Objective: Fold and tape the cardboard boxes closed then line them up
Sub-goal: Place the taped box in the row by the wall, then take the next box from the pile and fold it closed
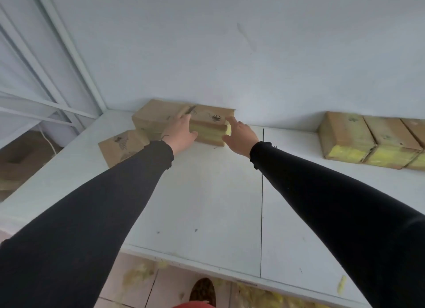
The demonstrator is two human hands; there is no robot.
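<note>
Nearest you: two black sleeves, running from the bottom corners up toward the middle of the view, with a patterned shoe on the tiled floor just below the near edge.

Surface: white, broad, with a dark seam running front to back right of centre. It meets a pale wall at the back. Yellowish scraps lie on the floor under its near edge, and one scrap sits near its front right.

Row of taped boxes: three cardboard boxes side by side, touching, backed against the wall at far right, their near ends covered in yellow tape. The rightmost is cut off by the frame.

Stacked box: the one you are handling, at the back left of centre against the wall, yellow tape across its near face. Another cardboard box sits touching it on the left.

Flat cardboard piece: lying on the surface just in front of and left of that stack, printed side up.

Your left hand: fingers curled over the top left edge of the stacked box, thumb on its front.

Your right hand: holding the box's right end, thumb against the yellow tape; the fingers behind are hidden.
</note>
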